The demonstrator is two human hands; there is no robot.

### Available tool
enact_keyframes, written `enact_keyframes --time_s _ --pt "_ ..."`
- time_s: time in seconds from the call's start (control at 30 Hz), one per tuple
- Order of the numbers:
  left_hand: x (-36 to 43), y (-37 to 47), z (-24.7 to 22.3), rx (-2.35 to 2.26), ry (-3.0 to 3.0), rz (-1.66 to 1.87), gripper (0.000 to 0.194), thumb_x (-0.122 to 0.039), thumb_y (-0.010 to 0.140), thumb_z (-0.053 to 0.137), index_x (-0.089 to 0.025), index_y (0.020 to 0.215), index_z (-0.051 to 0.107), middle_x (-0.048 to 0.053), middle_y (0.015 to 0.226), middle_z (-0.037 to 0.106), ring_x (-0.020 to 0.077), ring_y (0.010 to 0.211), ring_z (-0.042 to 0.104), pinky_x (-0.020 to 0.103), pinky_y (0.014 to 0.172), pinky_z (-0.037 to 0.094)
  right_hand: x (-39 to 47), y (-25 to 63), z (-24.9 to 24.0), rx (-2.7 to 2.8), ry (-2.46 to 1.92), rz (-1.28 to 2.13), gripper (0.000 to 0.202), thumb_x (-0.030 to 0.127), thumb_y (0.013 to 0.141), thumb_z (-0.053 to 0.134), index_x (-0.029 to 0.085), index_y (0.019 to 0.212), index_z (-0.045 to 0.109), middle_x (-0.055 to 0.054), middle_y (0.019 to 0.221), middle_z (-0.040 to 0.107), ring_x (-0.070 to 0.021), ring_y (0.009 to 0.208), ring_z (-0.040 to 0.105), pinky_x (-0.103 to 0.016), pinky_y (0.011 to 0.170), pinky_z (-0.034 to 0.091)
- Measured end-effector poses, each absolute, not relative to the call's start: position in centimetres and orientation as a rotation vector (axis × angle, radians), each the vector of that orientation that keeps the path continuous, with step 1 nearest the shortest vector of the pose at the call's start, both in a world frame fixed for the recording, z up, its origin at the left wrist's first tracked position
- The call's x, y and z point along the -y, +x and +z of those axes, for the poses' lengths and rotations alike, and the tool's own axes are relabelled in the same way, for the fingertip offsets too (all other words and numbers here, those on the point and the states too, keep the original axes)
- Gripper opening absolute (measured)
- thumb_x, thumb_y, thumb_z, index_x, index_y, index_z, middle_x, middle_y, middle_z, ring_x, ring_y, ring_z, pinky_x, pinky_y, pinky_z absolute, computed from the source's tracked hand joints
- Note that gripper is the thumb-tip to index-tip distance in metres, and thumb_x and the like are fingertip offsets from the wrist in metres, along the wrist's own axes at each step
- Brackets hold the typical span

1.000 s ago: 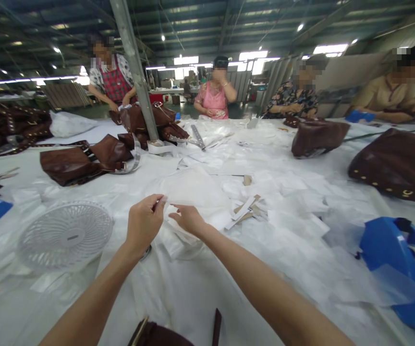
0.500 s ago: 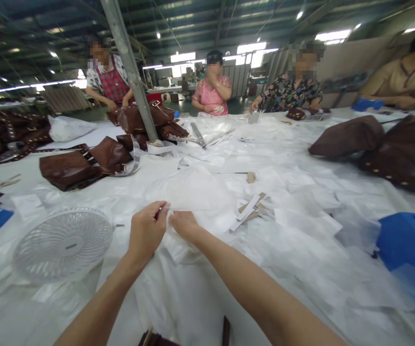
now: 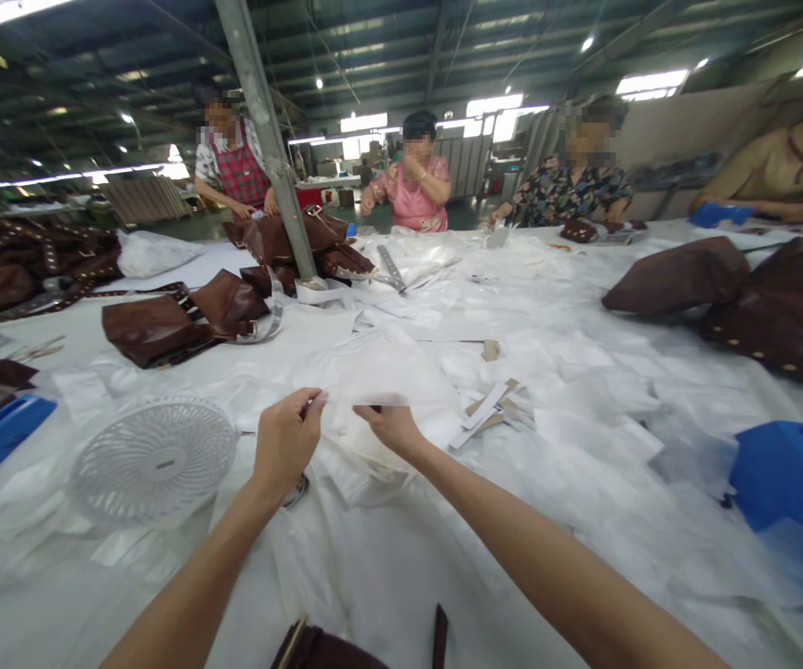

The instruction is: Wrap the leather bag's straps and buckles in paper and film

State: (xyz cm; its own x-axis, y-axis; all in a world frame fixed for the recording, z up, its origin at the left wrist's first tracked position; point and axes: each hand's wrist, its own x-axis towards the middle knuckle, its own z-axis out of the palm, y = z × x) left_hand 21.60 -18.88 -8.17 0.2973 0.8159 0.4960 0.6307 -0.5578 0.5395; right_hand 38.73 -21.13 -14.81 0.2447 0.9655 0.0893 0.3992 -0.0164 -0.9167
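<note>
Sheet: a thin, translucent white plastic sheet (image 3: 384, 367) lies in the middle of the white-covered counter (image 3: 366, 576), its near edge lifted and spread between the two hands.
Left hand: the left hand (image 3: 288, 439) pinches the left end of that edge between thumb and forefinger.
Right hand: the right hand (image 3: 391, 427) meets the same edge a little farther right; the sheet partly covers its fingers, so I cannot tell how tightly they close.
Gap between hands: narrow, bridged by the sheet's edge.
Left side: a round white plastic fan grille (image 3: 157, 460) lies just beside the left wrist, limiting room toward the counter's left edge.
Right side: loose white and tan paper strips (image 3: 492, 409) lie near the right hand; a blue plastic object (image 3: 784, 478) sits well apart, toward the counter's right edge.
Near edge: part of a dark brown leather bag (image 3: 328, 650) shows between the forearms, well apart from the hands.
Far edge: a slanting grey metal post (image 3: 269, 139) rises left of centre; a person in a pink apron (image 3: 421, 200) is behind the counter.
</note>
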Motion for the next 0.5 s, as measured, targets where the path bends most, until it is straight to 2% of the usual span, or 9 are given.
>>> enact_keyframes --time_s 0.07,0.13,0.2,0.27,0.37,0.43,0.5 --pt "19.0 21.4 -8.2 -1.347 2.31 1.064 0.026 -0.035 0.086 0.049 -0.019 0.088 0.069 0.0 0.064 0.065 0.0148 0.057 0.056 0.025 0.059 0.04 23.4 40.1 -13.9 1.229 -1.525 0.837 0.032 0.044 0.084 0.058 0.013 0.076 0.062 0.001 0.07 0.062 -0.0147 0.066 0.059 -0.028 0.062 0.047" --pt "19.3 21.2 -8.3 -1.346 2.295 1.001 0.026 -0.035 0.086 0.048 -0.019 0.089 0.068 0.0 0.062 0.062 0.0152 0.057 0.055 0.027 0.06 0.04 26.1 41.6 -12.8 1.154 -1.461 0.905 0.031 0.043 0.08 0.058 0.015 0.068 0.057 0.002 0.062 0.059 -0.015 0.065 0.058 -0.026 0.061 0.044" --pt "20.0 21.2 -8.2 -1.296 2.275 0.99 0.026 -0.034 0.085 0.05 -0.018 0.096 0.067 0.0 0.067 0.061 0.0156 0.06 0.055 0.028 0.062 0.042 28.9 42.8 -11.5 1.09 -1.398 0.961 0.026 0.041 0.08 0.054 0.017 0.069 0.053 0.001 0.067 0.062 -0.0158 0.07 0.06 -0.027 0.065 0.046" --pt "21.3 21.5 -7.8 -1.183 2.241 1.066 0.032 -0.033 0.081 0.054 -0.017 0.108 0.063 0.003 0.081 0.062 0.017 0.071 0.057 0.029 0.068 0.046 31.8 43.5 -10.1 0.992 -1.322 1.059 0.022 0.04 0.081 0.051 0.019 0.074 0.049 -0.003 0.077 0.067 -0.0171 0.075 0.063 -0.03 0.07 0.049" --pt "24.6 22.5 -6.9 -0.977 2.092 1.17 0.043 -0.035 0.08 0.058 -0.017 0.119 0.056 0.008 0.102 0.06 0.0196 0.093 0.058 0.032 0.082 0.048 35.8 43.7 -8.3 0.747 -1.148 1.275 0.023 0.038 0.079 0.06 0.02 0.076 0.047 -0.006 0.085 0.07 -0.017 0.076 0.066 -0.033 0.075 0.051" --pt "27.4 23.4 -6.3 -0.863 1.906 1.056 0.044 -0.04 0.083 0.056 -0.015 0.119 0.055 0.009 0.103 0.062 0.0199 0.094 0.059 0.033 0.082 0.048 38.0 43.3 -7.3 0.677 -1.05 1.375 0.026 0.038 0.076 0.067 0.019 0.075 0.049 -0.004 0.081 0.07 -0.0161 0.073 0.066 -0.032 0.075 0.051" --pt "30.3 24.4 -6.1 -0.729 1.731 0.792 0.044 -0.047 0.084 0.052 -0.013 0.112 0.059 0.009 0.093 0.065 0.0188 0.084 0.06 0.03 0.074 0.049 40.0 42.7 -6.5 0.793 -1.033 1.399 0.028 0.04 0.075 0.07 0.017 0.075 0.054 -0.004 0.075 0.068 -0.0162 0.069 0.065 -0.032 0.073 0.05"
